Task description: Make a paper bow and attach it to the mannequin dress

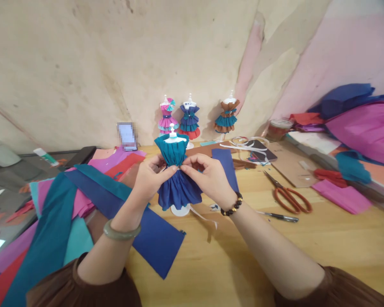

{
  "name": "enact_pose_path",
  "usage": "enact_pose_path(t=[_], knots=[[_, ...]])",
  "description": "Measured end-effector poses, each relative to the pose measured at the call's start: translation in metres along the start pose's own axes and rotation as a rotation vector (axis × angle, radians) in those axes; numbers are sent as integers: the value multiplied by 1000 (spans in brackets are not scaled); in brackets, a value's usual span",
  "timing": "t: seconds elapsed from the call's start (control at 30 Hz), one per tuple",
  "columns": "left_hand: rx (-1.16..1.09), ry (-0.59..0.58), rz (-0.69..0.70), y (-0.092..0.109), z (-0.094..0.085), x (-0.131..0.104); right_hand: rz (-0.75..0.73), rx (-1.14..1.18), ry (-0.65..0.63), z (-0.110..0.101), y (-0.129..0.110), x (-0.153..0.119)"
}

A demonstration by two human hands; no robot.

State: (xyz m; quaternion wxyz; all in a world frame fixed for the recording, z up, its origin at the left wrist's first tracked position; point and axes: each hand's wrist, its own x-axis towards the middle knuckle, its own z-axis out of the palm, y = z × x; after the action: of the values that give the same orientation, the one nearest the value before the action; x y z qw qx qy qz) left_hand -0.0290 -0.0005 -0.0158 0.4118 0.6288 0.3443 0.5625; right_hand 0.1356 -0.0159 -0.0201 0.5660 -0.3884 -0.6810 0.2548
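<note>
A small white dress form (172, 135) on a round base (181, 210) stands in front of me, dressed in a pleated teal bodice (172, 149) and a gathered blue skirt (179, 190). My left hand (152, 172) pinches the dress at the waist from the left side. From the right, my right hand (203, 170) pinches the same waist, its thumb tip close to the left thumb. Whatever lies under the fingertips is mostly hidden. A thin white ribbon (205, 216) trails from below the skirt onto the table.
Behind stand three dressed miniature forms, one pink (167, 117), one blue (190, 117), one brown (229, 115). Orange-handled scissors (291, 198) and a pen (280, 217) lie right. Colored fabric strips (56, 213) spread left, near a phone (127, 135) and glue stick (46, 157).
</note>
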Motion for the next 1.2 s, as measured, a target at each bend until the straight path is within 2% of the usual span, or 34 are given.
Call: enact_pose_path(t=[0.1,0.17,0.27,0.37,0.47,0.57,0.67,0.73,0.8,0.97,1.07,1.13,1.2], knots=[[47,22,21,-1,1,-1,29,6,-39,-6,-2,0],[76,45,26,-1,-1,0,55,29,-94,-18,-3,2],[79,105,42,-2,-8,3,105,12,-116,-50,-3,6],[26,165,75,0,-17,9,145,-136,-104,-88,6,6],[-30,216,105,3,-23,12,227,-296,-175,-121,22,-4],[-97,267,114,7,-25,14,306,-390,-239,-145,39,-20],[-167,325,112,8,-24,15,371,-403,-283,-155,49,-38],[-204,342,118,8,-23,16,398,-412,-301,-151,50,-49],[-229,344,131,7,-23,17,412,-405,-317,-134,48,-59],[-267,364,181,9,-22,19,446,-138,-404,-59,41,-76],[-277,393,193,12,-24,20,561,-7,-407,-21,46,-79],[-281,410,192,15,-28,20,623,82,-465,-8,50,-79],[-280,434,189,19,-33,21,637,108,-514,-4,53,-78]])
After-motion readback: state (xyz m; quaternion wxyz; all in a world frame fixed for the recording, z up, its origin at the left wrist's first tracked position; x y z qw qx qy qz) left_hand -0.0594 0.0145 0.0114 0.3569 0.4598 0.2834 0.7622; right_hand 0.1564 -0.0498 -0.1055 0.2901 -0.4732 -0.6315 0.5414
